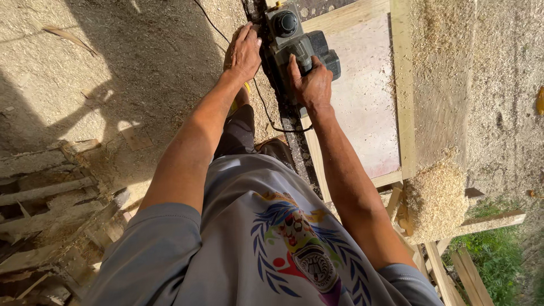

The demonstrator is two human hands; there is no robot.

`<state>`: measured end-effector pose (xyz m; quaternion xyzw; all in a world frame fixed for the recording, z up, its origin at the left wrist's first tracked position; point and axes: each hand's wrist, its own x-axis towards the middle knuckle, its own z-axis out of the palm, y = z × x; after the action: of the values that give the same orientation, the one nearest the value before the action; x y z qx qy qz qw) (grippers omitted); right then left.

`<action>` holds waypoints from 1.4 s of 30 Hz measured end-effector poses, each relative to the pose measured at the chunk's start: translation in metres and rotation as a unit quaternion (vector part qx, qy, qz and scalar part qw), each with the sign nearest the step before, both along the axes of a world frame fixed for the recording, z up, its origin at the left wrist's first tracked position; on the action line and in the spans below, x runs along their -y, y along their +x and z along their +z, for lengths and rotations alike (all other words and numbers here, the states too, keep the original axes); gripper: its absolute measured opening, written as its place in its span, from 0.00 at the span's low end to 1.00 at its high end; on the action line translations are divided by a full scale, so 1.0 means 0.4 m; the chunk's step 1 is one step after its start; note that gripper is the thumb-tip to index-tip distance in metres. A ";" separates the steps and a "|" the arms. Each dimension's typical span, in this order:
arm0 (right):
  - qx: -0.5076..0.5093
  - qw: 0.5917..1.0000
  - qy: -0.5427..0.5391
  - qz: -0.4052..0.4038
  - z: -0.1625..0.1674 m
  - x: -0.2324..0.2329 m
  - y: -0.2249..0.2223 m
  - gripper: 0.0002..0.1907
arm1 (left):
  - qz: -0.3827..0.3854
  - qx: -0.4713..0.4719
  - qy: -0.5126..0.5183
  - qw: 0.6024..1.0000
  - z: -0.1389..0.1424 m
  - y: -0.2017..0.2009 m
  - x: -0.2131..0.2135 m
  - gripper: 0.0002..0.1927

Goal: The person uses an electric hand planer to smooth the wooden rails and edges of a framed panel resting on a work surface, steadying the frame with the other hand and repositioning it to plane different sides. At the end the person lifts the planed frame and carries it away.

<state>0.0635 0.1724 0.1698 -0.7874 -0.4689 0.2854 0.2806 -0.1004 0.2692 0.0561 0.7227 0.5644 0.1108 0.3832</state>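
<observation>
A grey and black electric planer (294, 42) rides on the narrow dark edge (297, 141) of a wooden frame panel that stands on its side. My right hand (310, 85) grips the planer's rear handle. My left hand (245, 52) rests flat just left of the planer's front, fingers spread against the panel's edge; the round black front knob (285, 24) is beside it. A thin black cord (266, 110) hangs down from the tool between my arms.
The panel's pale plywood face (362, 90) and light timber rail (403, 85) lie to the right. Wood shavings (436, 195) are heaped at its lower corner. Sawdust covers the ground (113, 68). Old planks (45, 198) are stacked at left; grass (498, 255) shows lower right.
</observation>
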 end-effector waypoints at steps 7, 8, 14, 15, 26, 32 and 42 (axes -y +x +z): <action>0.006 1.000 -0.001 0.014 -0.008 -0.174 -0.020 0.25 | 0.052 0.019 -0.036 0.998 -0.006 -0.019 -0.122 0.25; 0.010 1.000 -0.008 0.014 -0.006 -0.199 -0.025 0.25 | 0.140 0.124 -0.126 0.974 -0.007 -0.024 -0.138 0.28; -0.038 0.999 0.016 0.024 0.000 -0.322 -0.038 0.21 | 0.252 0.232 -0.274 0.899 0.003 -0.053 -0.247 0.40; -0.037 0.999 0.030 0.027 0.001 -0.338 -0.040 0.21 | 0.256 0.226 -0.281 0.897 0.005 -0.057 -0.267 0.40; -0.015 0.999 0.019 0.027 -0.003 -0.539 -0.060 0.22 | 0.257 0.201 -0.299 0.897 -0.059 -0.108 -0.430 0.35; -0.004 1.000 0.010 0.016 -0.007 -0.625 -0.065 0.22 | 0.049 -0.014 -0.072 0.996 -0.069 -0.131 -0.436 0.27; -0.050 0.999 0.003 0.018 -0.003 -0.761 -0.076 0.23 | 0.010 -0.059 0.004 0.998 -0.033 -0.119 -0.516 0.22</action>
<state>0.0329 0.4768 0.1686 -0.7631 -0.4689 0.3277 0.3007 -0.1481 0.4755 0.0430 0.7239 0.5928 0.0735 0.3452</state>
